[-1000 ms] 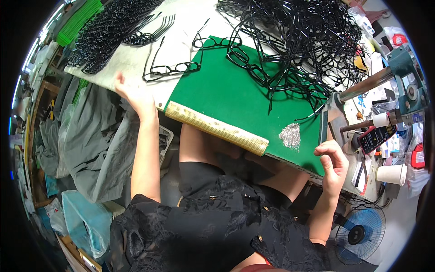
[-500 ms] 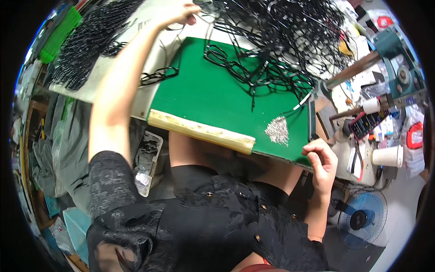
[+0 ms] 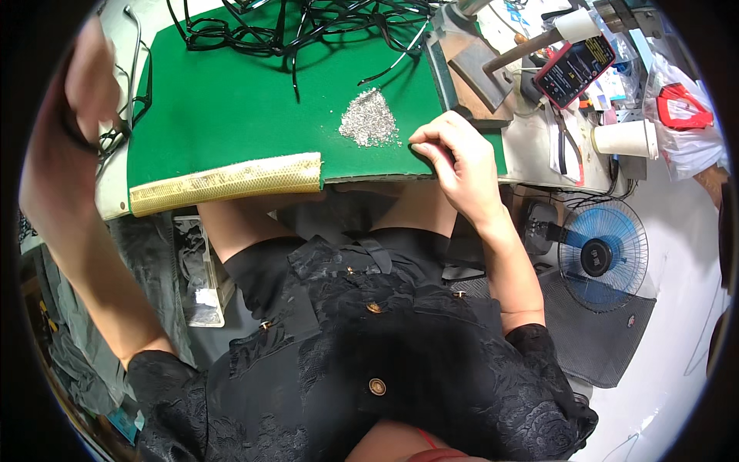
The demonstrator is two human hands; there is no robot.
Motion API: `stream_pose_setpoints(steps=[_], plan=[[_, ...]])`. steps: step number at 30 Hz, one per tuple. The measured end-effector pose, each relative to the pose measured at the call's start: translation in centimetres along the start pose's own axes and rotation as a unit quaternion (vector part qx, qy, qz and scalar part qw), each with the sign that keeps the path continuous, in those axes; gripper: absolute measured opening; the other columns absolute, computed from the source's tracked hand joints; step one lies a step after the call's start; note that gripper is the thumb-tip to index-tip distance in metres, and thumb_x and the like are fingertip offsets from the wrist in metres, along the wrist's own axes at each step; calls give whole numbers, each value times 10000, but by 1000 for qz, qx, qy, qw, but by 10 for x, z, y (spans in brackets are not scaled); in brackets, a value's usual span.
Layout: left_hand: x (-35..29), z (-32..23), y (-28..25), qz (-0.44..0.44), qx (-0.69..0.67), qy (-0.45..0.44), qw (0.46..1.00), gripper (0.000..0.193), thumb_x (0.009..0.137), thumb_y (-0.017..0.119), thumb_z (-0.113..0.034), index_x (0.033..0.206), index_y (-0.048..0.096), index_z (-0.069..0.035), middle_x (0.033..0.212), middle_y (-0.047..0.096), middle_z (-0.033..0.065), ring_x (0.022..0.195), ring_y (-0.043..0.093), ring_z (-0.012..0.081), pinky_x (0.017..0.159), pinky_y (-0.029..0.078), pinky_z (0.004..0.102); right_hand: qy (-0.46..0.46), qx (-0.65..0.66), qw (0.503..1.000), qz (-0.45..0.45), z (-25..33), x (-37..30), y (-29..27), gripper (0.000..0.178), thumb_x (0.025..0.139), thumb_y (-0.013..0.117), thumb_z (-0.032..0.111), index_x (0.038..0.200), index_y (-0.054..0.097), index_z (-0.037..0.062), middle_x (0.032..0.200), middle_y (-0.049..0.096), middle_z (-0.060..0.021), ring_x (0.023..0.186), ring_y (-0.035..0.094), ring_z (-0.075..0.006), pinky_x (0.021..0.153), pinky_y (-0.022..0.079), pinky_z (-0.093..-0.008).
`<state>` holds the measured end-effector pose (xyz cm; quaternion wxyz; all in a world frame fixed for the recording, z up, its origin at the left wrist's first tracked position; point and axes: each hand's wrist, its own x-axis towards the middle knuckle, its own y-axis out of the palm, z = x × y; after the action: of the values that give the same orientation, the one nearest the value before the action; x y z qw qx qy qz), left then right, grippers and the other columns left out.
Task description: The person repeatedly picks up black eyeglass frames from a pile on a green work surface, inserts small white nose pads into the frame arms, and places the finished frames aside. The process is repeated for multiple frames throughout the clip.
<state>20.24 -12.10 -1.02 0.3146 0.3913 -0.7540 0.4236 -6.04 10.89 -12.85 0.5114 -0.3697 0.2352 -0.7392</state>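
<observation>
My left hand [image 3: 94,85] is smeared by motion at the far left, beside the green mat, and its fingers are hard to read. Partly behind it, a black eyeglass frame [image 3: 142,100] lies at the mat's left edge. Thumb and forefinger of my right hand [image 3: 466,165] are pinched together over the mat's near right part; whatever they hold is too small to make out. Just left of those fingertips is a heap of tiny silvery metal pieces [image 3: 369,119]. More black eyeglass frames [image 3: 239,35] lie tangled across the far side of the green mat [image 3: 231,104].
A gold patterned strip [image 3: 231,181] covers part of the mat's near edge. To the right stand a metal bench device [image 3: 481,73], a phone [image 3: 576,71] with its screen lit and a white cup [image 3: 625,140]. A blue fan [image 3: 604,254] is below the table.
The view has swung right and down. My left hand has come back from the far side to the mat's left. My right hand stays by the silvery heap, its fingertips now closer together.
</observation>
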Motion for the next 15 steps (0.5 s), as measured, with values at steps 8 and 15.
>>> stream_pose_setpoints(steps=[8, 15], plan=[[-78, -41, 58, 7, -221, -240, 945, 411, 950, 434, -89, 1317, 356, 81, 827, 539, 103, 620, 457, 108, 605, 417, 240, -26, -59, 997, 45, -3, -1, -4, 197, 746, 621, -18, 900, 651, 101, 799, 518, -60, 780, 564, -228, 673, 465, -324], [-82, -48, 72, 44, -176, -253, 950, 543, 931, 526, -154, 1362, 294, 80, 800, 552, 84, 618, 478, 87, 553, 376, 194, 38, 68, 997, 6, -10, 0, -7, 96, 793, 628, -8, 885, 638, 15, 790, 592, -94, 732, 599, -218, 669, 479, -290]])
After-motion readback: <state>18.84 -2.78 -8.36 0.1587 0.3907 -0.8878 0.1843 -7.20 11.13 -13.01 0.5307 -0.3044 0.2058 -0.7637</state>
